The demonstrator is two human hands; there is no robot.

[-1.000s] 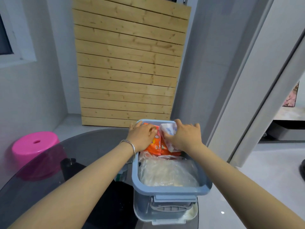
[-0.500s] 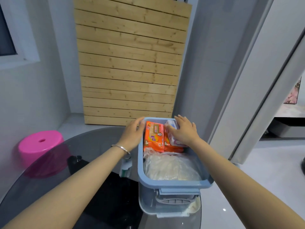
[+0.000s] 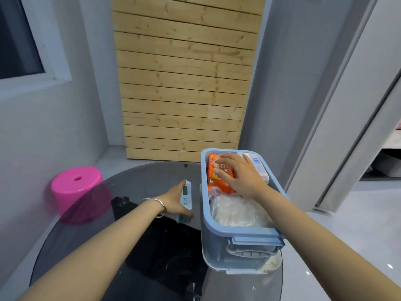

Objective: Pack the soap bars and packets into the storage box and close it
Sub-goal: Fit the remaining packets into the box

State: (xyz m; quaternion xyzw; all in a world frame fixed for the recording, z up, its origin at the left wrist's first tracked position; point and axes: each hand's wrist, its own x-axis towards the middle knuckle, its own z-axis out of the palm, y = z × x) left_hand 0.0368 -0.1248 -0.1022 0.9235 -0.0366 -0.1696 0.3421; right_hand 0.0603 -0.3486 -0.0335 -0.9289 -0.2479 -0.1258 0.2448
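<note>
The blue storage box (image 3: 238, 230) stands open on the right side of the round glass table (image 3: 138, 179). Inside lie orange soap packets (image 3: 213, 181), a white-and-blue packet (image 3: 258, 165) at the far right, and a clear plastic bag (image 3: 236, 210) of pale bars nearer me. My right hand (image 3: 238, 175) rests flat, fingers spread, on the orange packets. My left hand (image 3: 173, 197) is on the table just left of the box, closed around a white packet with green print (image 3: 186, 195).
A pink plastic stool (image 3: 76, 187) sits on the floor to the left, beyond the table edge. A wooden slat panel (image 3: 184, 83) leans on the wall behind. Dark shapes (image 3: 160, 246) show through the glass. A sliding door frame (image 3: 347, 131) is at right.
My left hand left the box rim and went down to the table, taking hold of the white-green packet. My right hand shifted from the white packet onto the orange ones.
</note>
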